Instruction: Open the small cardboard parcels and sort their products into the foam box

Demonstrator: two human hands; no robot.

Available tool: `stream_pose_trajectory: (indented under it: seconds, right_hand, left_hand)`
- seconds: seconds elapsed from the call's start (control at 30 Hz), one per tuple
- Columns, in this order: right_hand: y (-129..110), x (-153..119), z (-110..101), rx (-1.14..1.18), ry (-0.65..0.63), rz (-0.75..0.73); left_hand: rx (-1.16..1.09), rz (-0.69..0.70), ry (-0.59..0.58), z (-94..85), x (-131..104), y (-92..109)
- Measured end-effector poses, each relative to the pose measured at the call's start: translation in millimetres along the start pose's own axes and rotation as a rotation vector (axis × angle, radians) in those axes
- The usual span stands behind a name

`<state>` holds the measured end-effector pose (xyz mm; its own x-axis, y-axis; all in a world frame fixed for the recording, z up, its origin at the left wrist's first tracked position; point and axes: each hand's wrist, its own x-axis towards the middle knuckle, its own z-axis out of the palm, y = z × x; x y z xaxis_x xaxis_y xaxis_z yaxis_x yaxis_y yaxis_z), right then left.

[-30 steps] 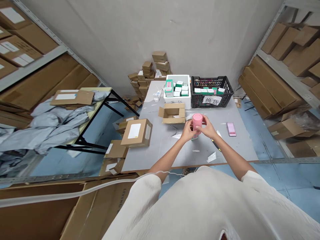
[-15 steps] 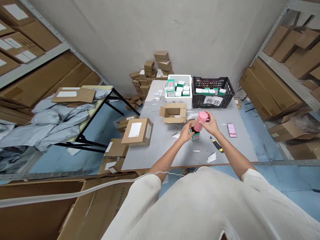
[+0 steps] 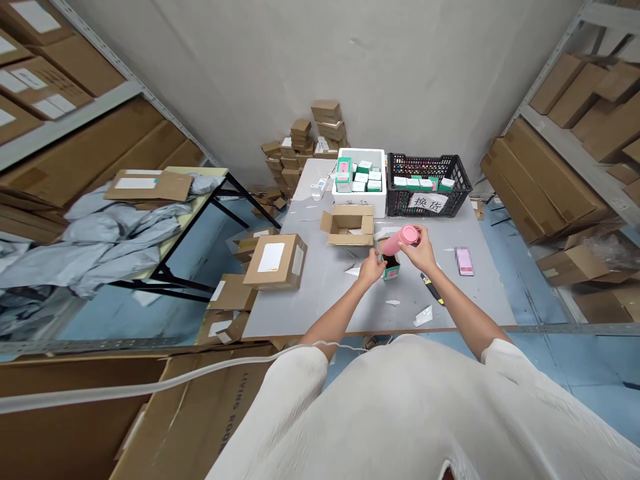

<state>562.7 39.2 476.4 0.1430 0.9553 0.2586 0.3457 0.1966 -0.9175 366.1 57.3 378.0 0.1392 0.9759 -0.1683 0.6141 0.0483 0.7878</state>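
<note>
A pink tumbler (image 3: 399, 241) with a round lid is tilted over a small green box (image 3: 393, 269) that stands with its top open. My right hand (image 3: 420, 251) is closed around the tumbler near its lid end. The tumbler's lower end is at the box's far rim; whether it is inside I cannot tell. My left hand (image 3: 373, 269) pinches the left edge of the green box. To the right, partly behind my right forearm, lies a yellow and black utility knife (image 3: 433, 291).
Behind stand an open carton (image 3: 349, 239), a white foam box (image 3: 359, 199) of small green boxes, and a black crate (image 3: 429, 206). At left sits a closed carton (image 3: 276, 261); at right lies a phone (image 3: 464, 261). Plastic scraps (image 3: 423, 315) are near the front edge.
The tumbler has tipped further over, its lid end moving right and its lower end lifting off the box opening. My left hand stays on the green box.
</note>
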Motion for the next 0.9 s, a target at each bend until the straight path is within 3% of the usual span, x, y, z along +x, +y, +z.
stream_pose_trajectory:
  seconds: [0.23, 0.47, 0.67, 0.9]
  right_hand:
    - [11, -5, 4, 0.022, -0.051, 0.057]
    - [16, -5, -6, -0.078, -0.121, -0.018]
    - [14, -6, -4, -0.154, -0.320, -0.098]
    - [26, -2, -2, -0.170, -0.416, -0.116]
  left_hand:
    - [-0.067, -0.066, 0.004, 5.8, 5, -12]
    - [-0.029, -0.064, 0.002, 5.0, 2, -14]
    - [0.014, -0.036, 0.025, 3.3, 1, -9]
    - [0.024, -0.032, 0.024, -0.1, 1, -9]
